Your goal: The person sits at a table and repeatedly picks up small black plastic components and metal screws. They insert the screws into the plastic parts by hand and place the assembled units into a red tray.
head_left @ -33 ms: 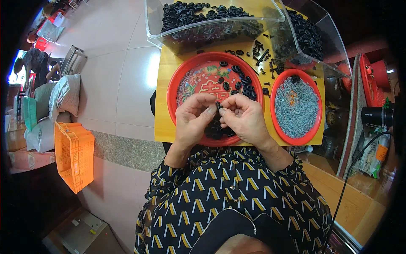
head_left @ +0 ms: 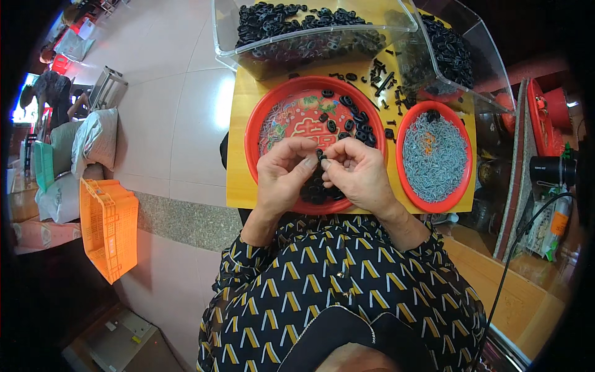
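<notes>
Above a round red tray (head_left: pixel 252 124), my two hands meet fingertip to fingertip. Between thumb and finger, my left hand (head_left: pixel 285 168) pinches a small black plastic piece (head_left: pixel 320 153). My right hand (head_left: pixel 358 172) is closed in a pinch at the same piece; whether its fingertips hold a second tiny part is hidden. Black oval plastic pieces with holes (head_left: pixel 361 127) lie along the tray's right side, and a darker heap (head_left: pixel 315 193) sits beneath my hands. Thin silvery screws are scattered at the tray's left. Beside it, an oval red tray (head_left: pixel 401 167) is full of small silvery screws (head_left: pixel 436 161).
Two clear plastic bins (head_left: pixel 322 38) (head_left: pixel 451 56) of black parts stand at the table's far side. Loose black pieces (head_left: pixel 384 84) lie on the yellow table (head_left: pixel 238 197). An orange crate (head_left: pixel 111 229) rests on the floor at left, near stuffed sacks (head_left: pixel 96 139). A black cable hangs at right.
</notes>
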`<action>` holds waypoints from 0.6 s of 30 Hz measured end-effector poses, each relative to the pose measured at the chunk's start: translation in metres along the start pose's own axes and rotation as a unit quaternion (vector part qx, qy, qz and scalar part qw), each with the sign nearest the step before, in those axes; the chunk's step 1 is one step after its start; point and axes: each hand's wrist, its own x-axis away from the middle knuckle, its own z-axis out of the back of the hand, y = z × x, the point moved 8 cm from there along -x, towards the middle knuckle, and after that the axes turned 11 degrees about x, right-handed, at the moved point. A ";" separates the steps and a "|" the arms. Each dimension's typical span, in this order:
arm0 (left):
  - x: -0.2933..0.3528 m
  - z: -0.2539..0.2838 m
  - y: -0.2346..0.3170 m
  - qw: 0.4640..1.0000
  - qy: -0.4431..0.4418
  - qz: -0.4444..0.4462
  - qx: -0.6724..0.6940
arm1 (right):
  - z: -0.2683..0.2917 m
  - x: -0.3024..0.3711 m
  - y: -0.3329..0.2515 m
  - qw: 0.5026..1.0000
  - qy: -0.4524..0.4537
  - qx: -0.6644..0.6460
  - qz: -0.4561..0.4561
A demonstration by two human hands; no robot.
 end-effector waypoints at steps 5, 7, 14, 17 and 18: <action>0.000 -0.007 0.009 0.991 -0.032 -0.030 -0.129 | 0.000 0.002 0.001 1.000 -0.006 -0.001 -0.016; -0.001 -0.010 0.011 0.986 -0.037 -0.033 -0.160 | 0.001 0.003 0.001 1.000 -0.001 -0.008 -0.016; -0.007 -0.015 0.007 0.973 -0.048 -0.012 -0.223 | 0.005 -0.002 0.005 0.999 0.000 -0.038 0.011; -0.018 -0.014 0.005 0.978 -0.043 -0.001 -0.202 | 0.018 -0.005 0.011 0.998 0.019 -0.057 0.009; -0.022 -0.014 0.005 0.981 -0.040 -0.003 -0.188 | 0.026 -0.005 0.012 0.998 0.035 -0.049 0.006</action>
